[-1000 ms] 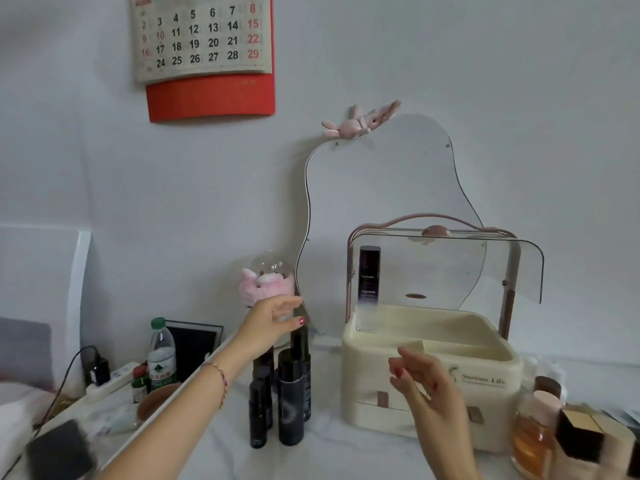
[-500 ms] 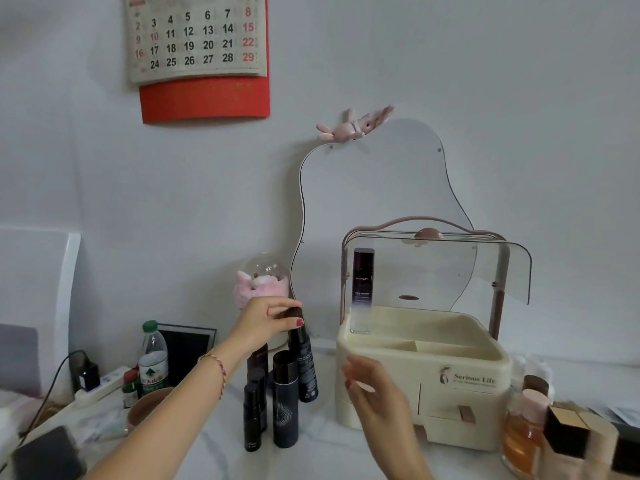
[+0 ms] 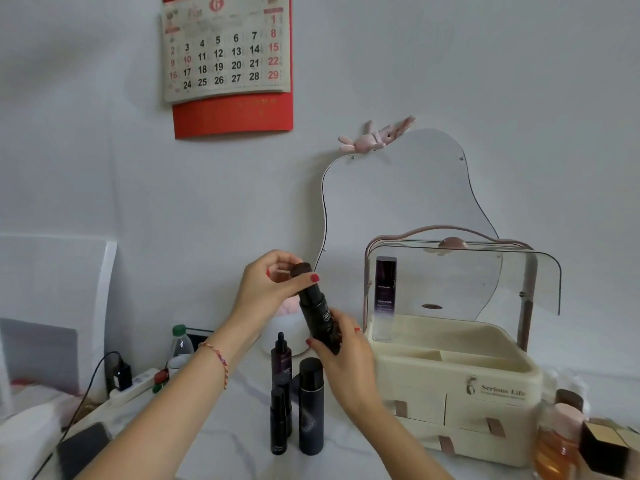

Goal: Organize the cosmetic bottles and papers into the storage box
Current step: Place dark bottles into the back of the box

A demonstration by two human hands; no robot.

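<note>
Lifted clear of the cluster since the earlier frame, the black bottle (image 3: 317, 311) is now held in the air, tilted, just left of the storage box (image 3: 450, 382). Its dark round cap is pinched by the fingers of the left hand (image 3: 273, 289), and its lower end is gripped by the right hand (image 3: 341, 351), which was held free in front of the box before. The bottle is a smooth matte cylinder with a small pale label.

Below it, three dark bottles (image 3: 298, 403) are left standing upright and close together on the pale, faintly veined surface (image 3: 214, 441): a slim dropper bottle, a short tube and a wider matte cylinder. The storage box is made of cream plastic with rounded corners, small drawers in front and a clear curved lid (image 3: 485, 271) raised under a pink handle. A tall bottle (image 3: 385, 296), dark purple above and clear below, is seen standing upright in the rear left compartment. An amber glass bottle (image 3: 554, 448) is seen right of the box.
</note>
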